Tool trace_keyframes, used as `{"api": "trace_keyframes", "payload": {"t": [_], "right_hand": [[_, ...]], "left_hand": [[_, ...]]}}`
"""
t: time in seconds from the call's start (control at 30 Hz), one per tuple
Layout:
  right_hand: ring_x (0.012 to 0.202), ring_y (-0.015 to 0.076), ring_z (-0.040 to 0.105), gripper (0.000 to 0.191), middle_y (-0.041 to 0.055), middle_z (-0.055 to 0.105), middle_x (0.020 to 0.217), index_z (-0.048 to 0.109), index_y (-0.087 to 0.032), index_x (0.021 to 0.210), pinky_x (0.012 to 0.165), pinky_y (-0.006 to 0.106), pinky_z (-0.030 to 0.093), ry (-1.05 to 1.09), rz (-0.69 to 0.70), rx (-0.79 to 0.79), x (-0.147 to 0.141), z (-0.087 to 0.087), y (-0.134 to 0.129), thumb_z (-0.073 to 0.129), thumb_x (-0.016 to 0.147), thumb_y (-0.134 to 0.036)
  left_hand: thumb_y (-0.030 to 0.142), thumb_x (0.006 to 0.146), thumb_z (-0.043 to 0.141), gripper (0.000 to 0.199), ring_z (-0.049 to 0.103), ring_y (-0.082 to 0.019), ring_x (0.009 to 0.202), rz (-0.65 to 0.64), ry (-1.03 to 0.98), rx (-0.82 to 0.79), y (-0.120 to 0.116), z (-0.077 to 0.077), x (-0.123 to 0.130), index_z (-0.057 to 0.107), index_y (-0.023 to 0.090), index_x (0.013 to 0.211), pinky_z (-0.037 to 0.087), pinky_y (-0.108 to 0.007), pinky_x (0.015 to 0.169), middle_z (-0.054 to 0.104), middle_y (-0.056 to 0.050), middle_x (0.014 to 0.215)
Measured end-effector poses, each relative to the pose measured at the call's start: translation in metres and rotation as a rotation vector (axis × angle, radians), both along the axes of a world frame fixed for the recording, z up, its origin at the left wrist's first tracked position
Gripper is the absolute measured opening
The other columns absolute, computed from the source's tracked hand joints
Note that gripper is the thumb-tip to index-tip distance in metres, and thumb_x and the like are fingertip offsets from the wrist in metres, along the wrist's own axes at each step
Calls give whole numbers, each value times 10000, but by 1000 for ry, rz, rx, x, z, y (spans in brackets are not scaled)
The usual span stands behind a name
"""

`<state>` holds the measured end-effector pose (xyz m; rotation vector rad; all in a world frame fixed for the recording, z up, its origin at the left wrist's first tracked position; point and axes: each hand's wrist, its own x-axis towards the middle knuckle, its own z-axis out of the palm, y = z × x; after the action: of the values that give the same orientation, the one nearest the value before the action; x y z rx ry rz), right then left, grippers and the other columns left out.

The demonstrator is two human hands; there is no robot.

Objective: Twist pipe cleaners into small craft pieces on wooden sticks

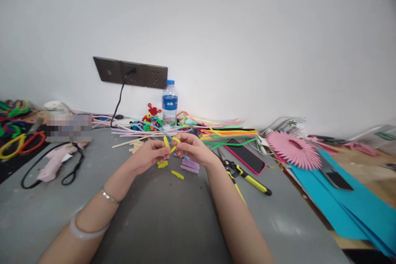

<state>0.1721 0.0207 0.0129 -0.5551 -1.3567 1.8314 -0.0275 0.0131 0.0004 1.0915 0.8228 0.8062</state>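
Observation:
My left hand point(151, 154) and my right hand point(192, 148) are close together above the grey table, fingers pinched. Between them is a bent yellow pipe cleaner point(166, 142), gripped by my left fingertips. A long blue pipe cleaner point(151, 124) runs from the upper left into my right hand, which also touches the yellow piece; the fingers partly hide where the two meet. Under the hands lie a short folded yellow piece point(177, 175) and another yellow piece point(162, 164). Folded purple pieces point(189, 166) rest below my right hand.
Pliers point(247, 177) and a pink-cased phone point(246, 156) lie to the right, near a pink pleated paper ring point(293, 150) and blue sheets point(349, 206). A pink glue gun point(54, 163) with a looped cord is left. A water bottle point(170, 105) and pipe cleaner bundles point(229, 133) stand along the wall.

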Motion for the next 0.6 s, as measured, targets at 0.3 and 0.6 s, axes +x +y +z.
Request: {"api": "trace_keyframes", "payload": {"t": [0.3,0.6], "right_hand": [[588,79,533,278,-25,599,703,632,-169,823,573,196,428,-39,43,92,5,-5,4,781,803,-403],[700,106,577,257,30,674,899,649,-166,804,612,227,455,-56,-13,242,-5,-2,1,769,812,-393]], "left_hand": [[464,690,813,368,493,-85,539,-138,177,91,-4,6,2,682,121,680,367,-222,512,652,-33,662],[413,727,783,315,503,-87,534,-320,218,141,-6,8,1,685,122,659,381,-205,488,651,-28,636]]}}
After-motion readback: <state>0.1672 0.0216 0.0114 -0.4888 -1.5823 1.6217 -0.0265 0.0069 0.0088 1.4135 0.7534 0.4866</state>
